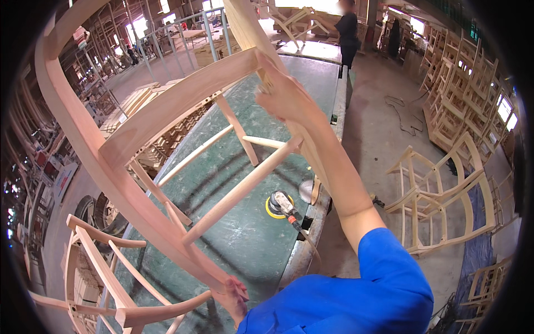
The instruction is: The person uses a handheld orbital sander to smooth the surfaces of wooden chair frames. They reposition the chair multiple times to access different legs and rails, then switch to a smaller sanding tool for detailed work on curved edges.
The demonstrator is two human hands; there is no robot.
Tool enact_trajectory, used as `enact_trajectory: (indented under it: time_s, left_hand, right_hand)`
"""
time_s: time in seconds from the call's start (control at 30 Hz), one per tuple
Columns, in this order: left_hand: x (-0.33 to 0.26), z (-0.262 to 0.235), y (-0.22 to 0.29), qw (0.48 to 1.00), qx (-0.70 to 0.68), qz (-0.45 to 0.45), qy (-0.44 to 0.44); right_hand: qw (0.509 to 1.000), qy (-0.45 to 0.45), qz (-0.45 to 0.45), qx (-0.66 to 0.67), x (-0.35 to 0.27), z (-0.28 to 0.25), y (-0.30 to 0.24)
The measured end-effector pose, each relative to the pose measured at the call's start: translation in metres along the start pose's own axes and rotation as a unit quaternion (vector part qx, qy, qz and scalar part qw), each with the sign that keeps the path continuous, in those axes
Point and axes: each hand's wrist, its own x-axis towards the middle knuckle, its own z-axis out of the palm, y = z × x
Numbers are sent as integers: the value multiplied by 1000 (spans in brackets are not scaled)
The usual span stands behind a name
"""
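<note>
A pale wooden chair frame (150,104) is tilted up over the green-topped workbench (261,250), with curved posts, a broad bowed rail and round stretchers. My left hand (232,299) is closed around the low end of its left curved post, near my body. Stretched far forward, my right hand (286,94) lies against the right post beside the joint with the bowed rail. Its fingers are curled and slightly smeared by motion; whatever is under them is hidden. Below the frame, a round sander (281,205) with a yellow-edged pad rests on the bench, its hose running toward the edge.
Another chair frame (105,267) stands at the lower left. Two joined frames (439,195) are on the floor at right, before tall stacks of frames (461,89). Beyond the bench stands a person (348,33) in dark clothes. Wooden boards (136,100) lie at far left.
</note>
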Motion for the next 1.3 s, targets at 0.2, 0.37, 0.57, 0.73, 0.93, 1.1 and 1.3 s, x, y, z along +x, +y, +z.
enact_trajectory:
  time_s: [0.2, 0.37, 0.57, 0.73, 0.93, 1.1, 1.3]
  left_hand:
    - [1, 9, 6, 1000, 1, -2, 2]
    - [-3, 12, 13, 1000, 7, -12, 14]
    - [0, 9, 8, 1000, 2, -7, -9]
    - [-1, 10, 8, 1000, -1, 1, 1]
    - [10, 19, 22, 1000, -15, -9, -11]
    - [13, 17, 28, 1000, -14, -18, -11]
    - [19, 10, 22, 998, -40, -14, -35]
  right_hand:
    - [994, 84, -50, -40, -3, 19, 28]
    - [999, 22, -18, 16, -11, -1, 5]
    - [991, 82, -82, 61, 3, 18, 25]
    - [995, 27, -75, 65, 12, 9, 17]
    - [995, 29, -46, 82, 13, 9, 11]
    - [988, 19, -1, 152, -15, 13, 14]
    - [893, -98, -133, 418, 8, 40, 8]
